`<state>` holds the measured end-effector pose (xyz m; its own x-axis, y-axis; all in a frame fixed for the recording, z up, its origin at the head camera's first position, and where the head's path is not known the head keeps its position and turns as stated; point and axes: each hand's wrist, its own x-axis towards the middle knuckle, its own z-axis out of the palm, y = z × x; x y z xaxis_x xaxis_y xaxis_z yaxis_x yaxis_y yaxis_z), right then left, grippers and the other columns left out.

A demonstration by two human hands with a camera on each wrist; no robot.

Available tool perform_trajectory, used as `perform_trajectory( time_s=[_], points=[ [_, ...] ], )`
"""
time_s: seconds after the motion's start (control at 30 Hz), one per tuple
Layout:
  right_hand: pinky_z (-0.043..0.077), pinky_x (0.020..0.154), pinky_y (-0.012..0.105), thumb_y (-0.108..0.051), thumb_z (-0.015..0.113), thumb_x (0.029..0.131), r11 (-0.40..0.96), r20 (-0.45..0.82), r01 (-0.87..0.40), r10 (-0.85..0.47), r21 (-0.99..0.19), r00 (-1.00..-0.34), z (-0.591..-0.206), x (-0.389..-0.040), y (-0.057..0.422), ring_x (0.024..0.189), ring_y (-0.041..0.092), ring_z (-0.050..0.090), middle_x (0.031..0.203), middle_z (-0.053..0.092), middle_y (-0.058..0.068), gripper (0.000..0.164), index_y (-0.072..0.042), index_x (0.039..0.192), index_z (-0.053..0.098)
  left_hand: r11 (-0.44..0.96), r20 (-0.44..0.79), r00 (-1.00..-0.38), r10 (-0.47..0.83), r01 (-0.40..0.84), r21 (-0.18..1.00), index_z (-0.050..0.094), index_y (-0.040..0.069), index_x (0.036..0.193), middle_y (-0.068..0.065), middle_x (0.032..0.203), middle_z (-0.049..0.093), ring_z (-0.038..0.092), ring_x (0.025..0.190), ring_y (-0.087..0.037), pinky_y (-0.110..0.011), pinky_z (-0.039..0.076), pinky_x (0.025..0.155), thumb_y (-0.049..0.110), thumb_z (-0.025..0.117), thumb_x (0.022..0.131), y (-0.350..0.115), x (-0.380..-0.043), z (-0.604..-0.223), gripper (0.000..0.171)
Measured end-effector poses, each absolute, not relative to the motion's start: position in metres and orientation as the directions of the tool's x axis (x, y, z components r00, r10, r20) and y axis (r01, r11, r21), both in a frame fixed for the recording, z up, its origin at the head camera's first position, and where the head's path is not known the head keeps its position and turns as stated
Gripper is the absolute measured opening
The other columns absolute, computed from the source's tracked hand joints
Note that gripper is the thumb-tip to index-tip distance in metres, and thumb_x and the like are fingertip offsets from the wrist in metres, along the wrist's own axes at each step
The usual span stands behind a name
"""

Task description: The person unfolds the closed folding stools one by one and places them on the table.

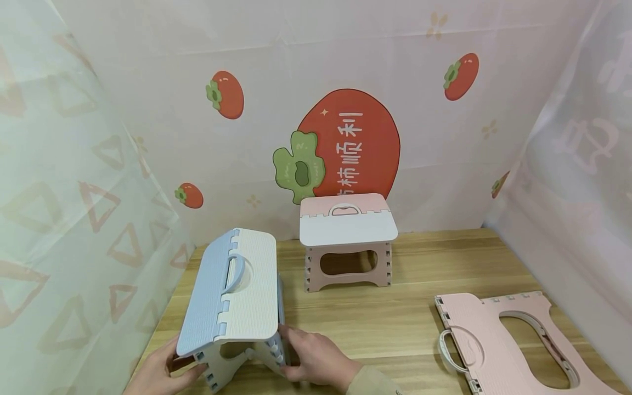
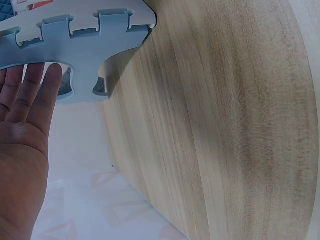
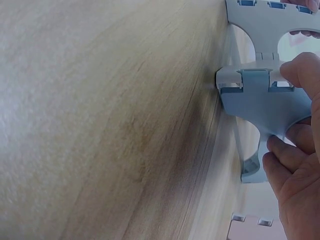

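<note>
The head view is bright, with washed-out side walls. The left wrist view is dimmer, with dark shade on the table, whose edge bends. White glare sits left in the right wrist view

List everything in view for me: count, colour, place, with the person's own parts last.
Blue-and-white folding stool: one, light blue and white, near left of the table, between the hands
Pink-and-white folding stool: one, pink and white, standing at back centre
Pink folded stool: one, pink, lying flat at right
Table: one, wood-brown, under the stools
Printed sheeting: pieces uncountable, whitish, behind and on both sides
Large fruit print: one, red and green, back centre
Small fruit prints: at least four, red and green, around it
Left hand: one, bare, gripping the blue-and-white folding stool
Right hand: one, bare, gripping its right side
Sleeve: one, beige, right wrist
</note>
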<state>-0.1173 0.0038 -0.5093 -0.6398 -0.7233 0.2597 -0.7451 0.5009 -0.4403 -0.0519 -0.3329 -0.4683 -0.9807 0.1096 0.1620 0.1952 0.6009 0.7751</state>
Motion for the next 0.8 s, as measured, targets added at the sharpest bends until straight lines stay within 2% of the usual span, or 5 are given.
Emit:
perform_trajectory(
  time_s=[0.63,0.7,0.8],
  points=[
    [0.055,0.080,0.017,-0.034,0.078,0.088,0.498,0.255,-0.740,-0.723,-0.452,-0.642,-0.5079,-0.1173,0.0041,0.105,0.005,0.066,0.127,0.069,0.003,0.071,-0.010,0.148,0.047,0.610,0.135,-0.987,0.089,0.162,0.776,0.060,-0.004,0.134,0.021,0.117,0.062,0.063,0.099,0.007,-0.025,0.062,0.076,0.007,0.087,0.080,-0.3352,-0.0522,-0.4672,0.061],
    [0.055,0.080,0.017,-0.034,0.078,0.088,0.498,0.253,-0.739,-0.723,-0.454,-0.643,-0.5075,-0.1171,0.0042,0.105,0.005,0.066,0.128,0.069,0.004,0.071,-0.009,0.148,0.047,0.612,0.137,-0.987,0.087,0.161,0.774,0.060,-0.004,0.134,0.015,0.118,0.065,0.064,0.098,0.007,-0.025,0.062,0.075,0.007,0.087,0.080,-0.3356,-0.0517,-0.4676,0.061],
    [0.055,0.083,0.017,-0.034,0.078,0.089,0.499,0.241,-0.733,-0.725,-0.463,-0.645,-0.5069,-0.1172,0.0044,0.108,0.006,0.066,0.129,0.068,0.004,0.072,-0.009,0.149,0.047,0.614,0.144,-0.985,0.091,0.169,0.771,0.060,-0.006,0.132,-0.005,0.120,0.069,0.063,0.098,0.007,-0.025,0.062,0.074,0.005,0.086,0.080,-0.3361,-0.0512,-0.4686,0.060]
  ],
)
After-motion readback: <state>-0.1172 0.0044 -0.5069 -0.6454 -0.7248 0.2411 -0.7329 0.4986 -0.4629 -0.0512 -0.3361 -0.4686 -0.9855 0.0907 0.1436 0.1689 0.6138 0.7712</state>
